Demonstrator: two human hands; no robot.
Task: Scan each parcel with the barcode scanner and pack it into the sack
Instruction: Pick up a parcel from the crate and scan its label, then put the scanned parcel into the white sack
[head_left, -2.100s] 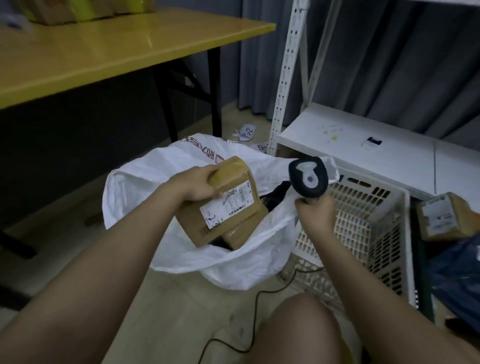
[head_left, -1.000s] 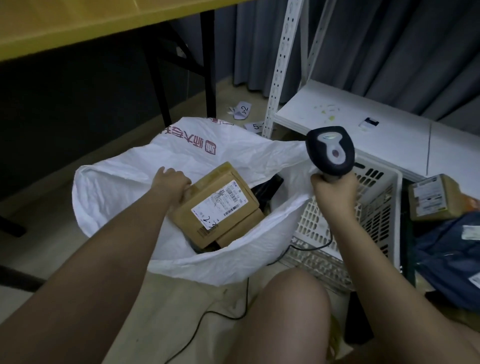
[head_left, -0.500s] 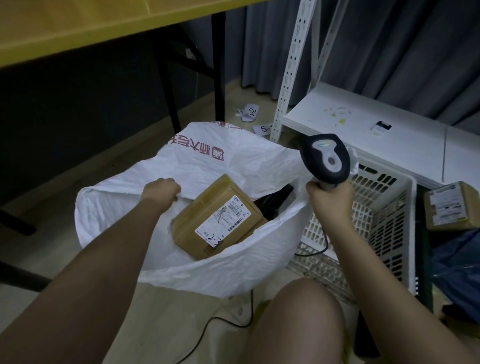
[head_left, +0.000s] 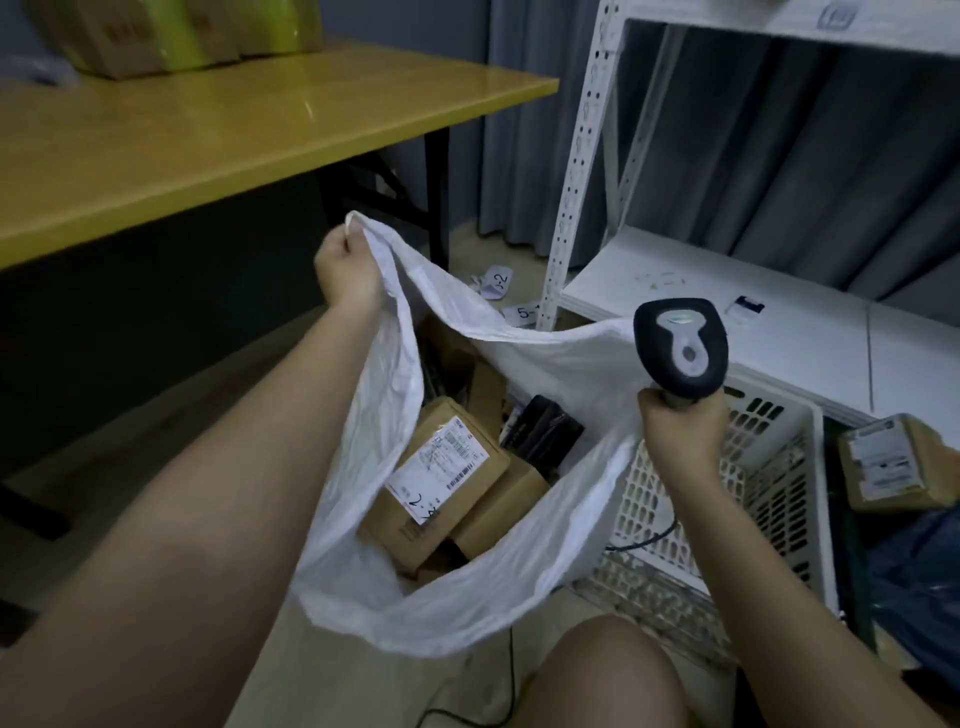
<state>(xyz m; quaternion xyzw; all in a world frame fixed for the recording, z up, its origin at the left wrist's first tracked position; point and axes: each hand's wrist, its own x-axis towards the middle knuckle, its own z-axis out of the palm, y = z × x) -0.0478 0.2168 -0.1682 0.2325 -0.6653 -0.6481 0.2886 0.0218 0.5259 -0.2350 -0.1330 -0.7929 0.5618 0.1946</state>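
Observation:
A white woven sack (head_left: 519, 587) stands open on the floor between my arms. My left hand (head_left: 345, 270) grips its far-left rim and holds it lifted high. Inside lies a brown cardboard parcel (head_left: 441, 480) with a white shipping label facing up, on top of other boxes and a dark packet (head_left: 543, 428). My right hand (head_left: 680, 431) grips the handle of the black barcode scanner (head_left: 680, 348) together with the sack's right rim. Another labelled brown parcel (head_left: 891, 462) rests at the far right, outside the sack.
A white perforated plastic crate (head_left: 769, 499) stands right of the sack, under a white metal shelf rack (head_left: 727, 291). A yellow table (head_left: 208, 130) with boxes on it fills the upper left. A dark blue bag (head_left: 919, 577) lies at the right edge. My knee (head_left: 597, 670) is at the bottom.
My left hand let go of the parcel in the sack, took hold of the sack's left rim and pulled it upward. My right hand with the scanner stayed at the right rim.

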